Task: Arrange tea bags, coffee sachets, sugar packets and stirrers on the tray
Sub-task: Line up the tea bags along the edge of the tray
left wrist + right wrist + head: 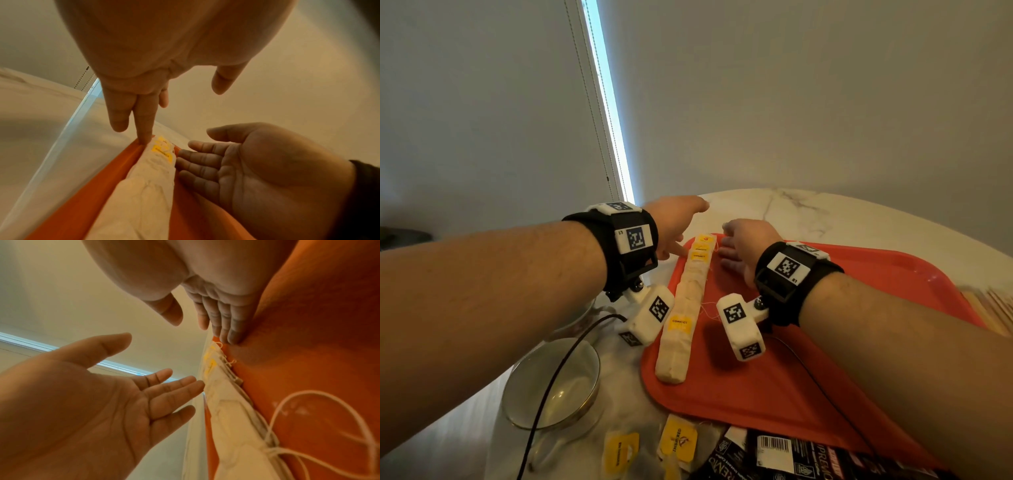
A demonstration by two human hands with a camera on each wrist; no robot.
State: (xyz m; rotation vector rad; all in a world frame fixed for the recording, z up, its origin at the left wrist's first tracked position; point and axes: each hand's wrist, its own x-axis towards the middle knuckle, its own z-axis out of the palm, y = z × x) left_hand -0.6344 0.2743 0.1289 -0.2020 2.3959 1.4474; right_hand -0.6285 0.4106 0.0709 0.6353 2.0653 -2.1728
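The red tray sits on my marble worktop, and along its left edge the row of tea bags runs lengthwise away from me. My left hand flanks its far end from outside, fingers straight and holding nothing; my right hand lies flat on the tray just inside, equally near. Yellow tags read "CONNECT". Loose tea bags and black sachets, partly reading "PREMIO", wait nearest me.

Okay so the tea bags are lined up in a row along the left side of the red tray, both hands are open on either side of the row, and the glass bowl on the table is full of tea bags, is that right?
Not quite. The head view shows the glass bowl empty, not full. The rest stands: the tea bags lie in a row along the left side of the red tray, with the left hand and right hand open beside it.
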